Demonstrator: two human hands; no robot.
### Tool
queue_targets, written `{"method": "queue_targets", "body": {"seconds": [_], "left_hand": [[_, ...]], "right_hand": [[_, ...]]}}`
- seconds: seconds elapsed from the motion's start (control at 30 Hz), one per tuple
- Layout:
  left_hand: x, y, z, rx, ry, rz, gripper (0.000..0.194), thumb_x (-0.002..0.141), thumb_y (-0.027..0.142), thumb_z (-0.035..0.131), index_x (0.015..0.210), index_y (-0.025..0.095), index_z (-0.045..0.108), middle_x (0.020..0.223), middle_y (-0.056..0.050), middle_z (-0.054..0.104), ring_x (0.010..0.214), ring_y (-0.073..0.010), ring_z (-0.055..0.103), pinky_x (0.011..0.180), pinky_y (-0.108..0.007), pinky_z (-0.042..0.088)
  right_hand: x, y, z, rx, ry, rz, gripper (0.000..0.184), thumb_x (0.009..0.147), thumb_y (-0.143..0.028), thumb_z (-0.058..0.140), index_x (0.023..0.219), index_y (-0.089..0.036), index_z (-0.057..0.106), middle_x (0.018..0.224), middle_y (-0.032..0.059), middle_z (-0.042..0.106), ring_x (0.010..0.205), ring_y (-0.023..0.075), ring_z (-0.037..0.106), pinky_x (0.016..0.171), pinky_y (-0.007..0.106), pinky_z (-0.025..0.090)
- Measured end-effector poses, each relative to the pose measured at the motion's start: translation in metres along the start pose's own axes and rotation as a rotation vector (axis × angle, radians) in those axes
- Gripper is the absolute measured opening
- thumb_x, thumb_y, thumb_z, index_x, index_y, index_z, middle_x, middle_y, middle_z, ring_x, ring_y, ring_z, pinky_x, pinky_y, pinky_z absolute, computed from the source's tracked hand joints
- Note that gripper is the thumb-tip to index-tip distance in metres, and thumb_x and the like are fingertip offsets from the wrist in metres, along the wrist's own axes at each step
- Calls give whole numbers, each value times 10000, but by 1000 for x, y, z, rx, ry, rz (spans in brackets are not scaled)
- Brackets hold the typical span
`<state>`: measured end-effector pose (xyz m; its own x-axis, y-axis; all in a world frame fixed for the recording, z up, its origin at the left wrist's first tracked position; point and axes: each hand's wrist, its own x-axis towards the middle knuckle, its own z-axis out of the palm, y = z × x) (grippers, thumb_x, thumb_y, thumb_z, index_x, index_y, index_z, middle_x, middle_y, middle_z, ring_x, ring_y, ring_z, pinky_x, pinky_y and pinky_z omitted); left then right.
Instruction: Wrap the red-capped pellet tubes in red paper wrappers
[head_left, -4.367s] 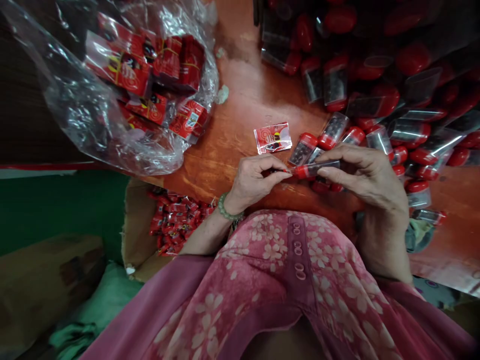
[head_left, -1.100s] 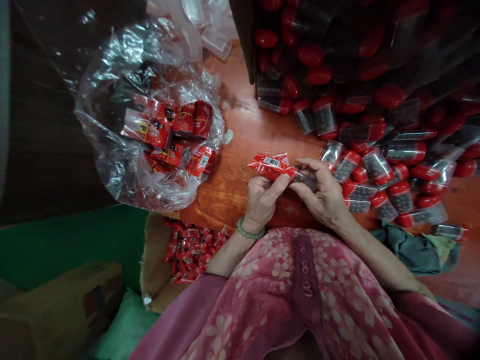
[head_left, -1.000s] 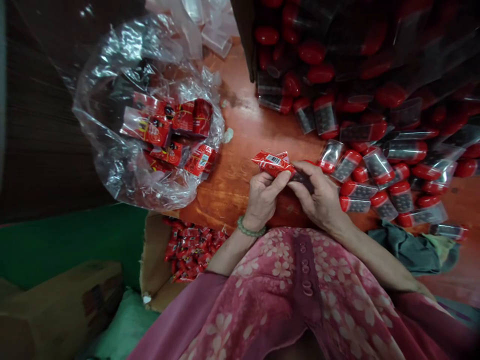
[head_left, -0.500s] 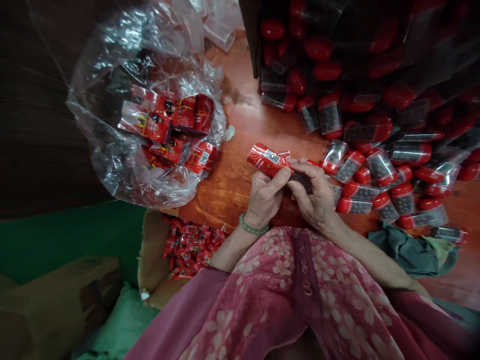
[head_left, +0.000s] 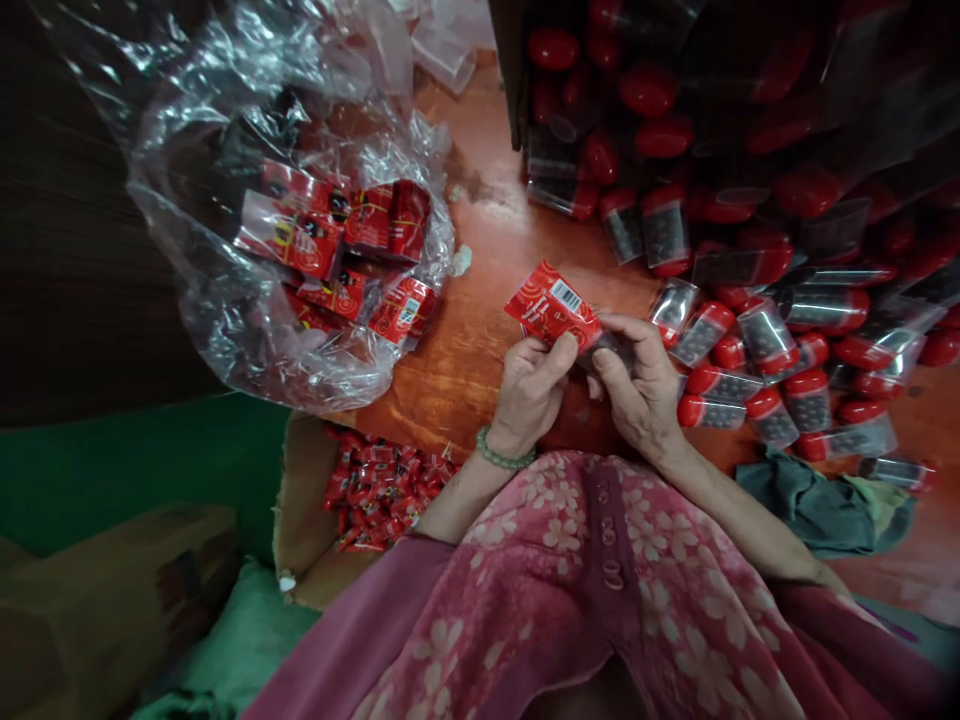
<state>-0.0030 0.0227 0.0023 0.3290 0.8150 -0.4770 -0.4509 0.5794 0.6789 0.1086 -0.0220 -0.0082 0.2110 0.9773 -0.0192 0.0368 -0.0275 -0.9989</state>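
My left hand (head_left: 531, 392) pinches a red printed label (head_left: 553, 302) with a white barcode, its thumb on the near edge. Close beside it, my right hand (head_left: 637, 380) grips a small clear bottle with dark contents (head_left: 616, 348); fingers cover most of it, and its cap is hidden. Label and bottle meet between the two hands, above the orange table. Right of my right hand lie several clear bottles with red caps and dark pellets, one of them a bottle (head_left: 703, 333) on its side.
A clear plastic bag (head_left: 225, 330) with bundled red labels (head_left: 300, 235) lies at left. Below it a cardboard box (head_left: 296, 515) holds many wrapped red pieces (head_left: 382, 490). A big heap of bottles (head_left: 750, 200) fills the upper right. A dark green cloth (head_left: 814, 505) lies at right.
Earlier my hands held a red-capped bottle while a label lay on the table. Now a label is in my left hand, and it has swung up and flatter, its barcode facing me.
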Motion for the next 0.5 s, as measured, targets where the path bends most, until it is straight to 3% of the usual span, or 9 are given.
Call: {"method": "queue_targets", "body": {"seconds": [0.07,0.27,0.37,0.43,0.5], "left_hand": [[1,-1,4,-8,10,5,498,652,624,858,717,168,670,653,-9,684,532,-110,581,521,-256,475],[2,-10,8,0,21,-31,525,617,643,869,673,167,656,507,25,596,432,-89,527,469,-245,429],[3,-12,7,-5,36,-28,522,599,616,892,676,160,650,522,30,600,406,-62,491,433,-222,386],[4,-11,6,-22,40,-24,539,575,633,895,705,168,655,559,31,618,400,-55,468,414,-224,369],[5,-9,4,-36,38,-1,545,583,654,880,754,177,678,600,24,639,414,-61,467,411,-235,366]], "right_hand": [[1,0,2,2,32,-2,257,1009,-425,576,1236,-309,554,1110,10,655,532,65,536,507,268,505],[-2,1,6,42,111,46,250,989,-467,598,1149,-284,541,771,-59,578,474,70,504,449,229,456],[-3,1,9,43,126,72,309,992,-519,569,1176,-281,500,711,-75,533,482,81,507,462,228,454],[-3,1,10,38,102,73,332,1001,-524,548,1214,-280,472,787,-56,573,512,79,518,490,232,475],[-2,1,9,-23,16,68,334,1029,-503,492,1271,-283,428,998,5,635,613,90,581,565,255,534]]}}
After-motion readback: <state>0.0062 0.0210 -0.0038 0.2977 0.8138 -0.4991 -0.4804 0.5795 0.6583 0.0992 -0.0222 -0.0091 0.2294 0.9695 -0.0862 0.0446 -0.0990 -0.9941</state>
